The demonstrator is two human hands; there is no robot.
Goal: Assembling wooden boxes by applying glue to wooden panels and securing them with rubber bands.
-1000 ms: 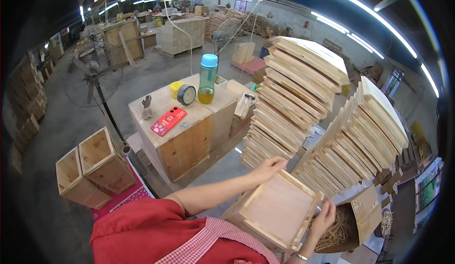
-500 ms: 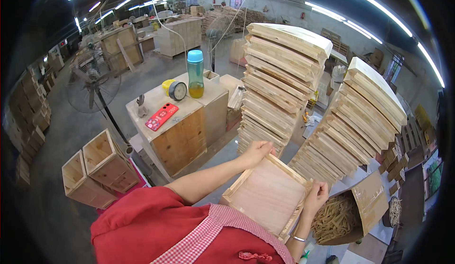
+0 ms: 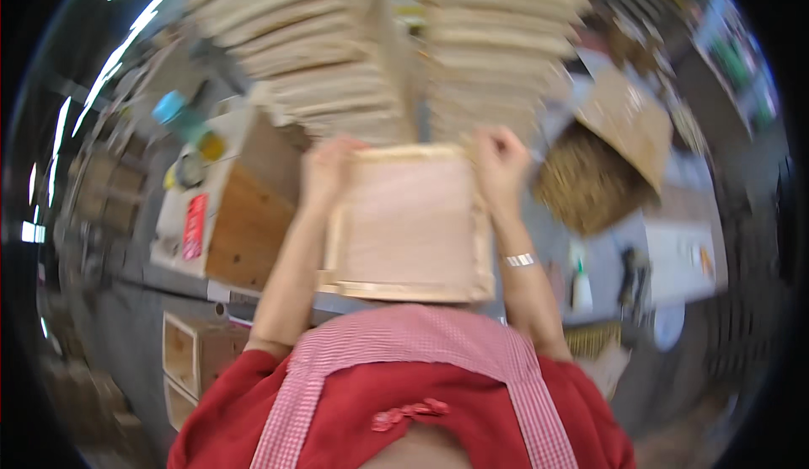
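A shallow square wooden frame with a flat pale panel inside [image 3: 410, 225] lies in front of my chest. My left hand [image 3: 331, 168] is closed at its far left corner, with the fingers blurred on the rim. By the far right corner is my right hand [image 3: 503, 161], its fingers curled in against the thumb. Whatever that hand pinches, if anything, is hidden. Just beyond the frame rise two tall stacks of similar wooden pieces, a left stack [image 3: 308, 56] and a right stack [image 3: 493, 48].
An open carton [image 3: 628, 132] of thin tan strips stands to the right, with a white bottle [image 3: 581, 288] nearer me. On the left, a wooden cabinet [image 3: 253, 225] carries a red phone [image 3: 195, 226], a yellow lamp [image 3: 187, 170] and a blue-capped bottle [image 3: 190, 123]. Wooden boxes [image 3: 202, 351] sit lower left.
The view has swung to the right and down, blurring the picture. The frame now sits squarely before me instead of tilted. Both hands stay near its far corners.
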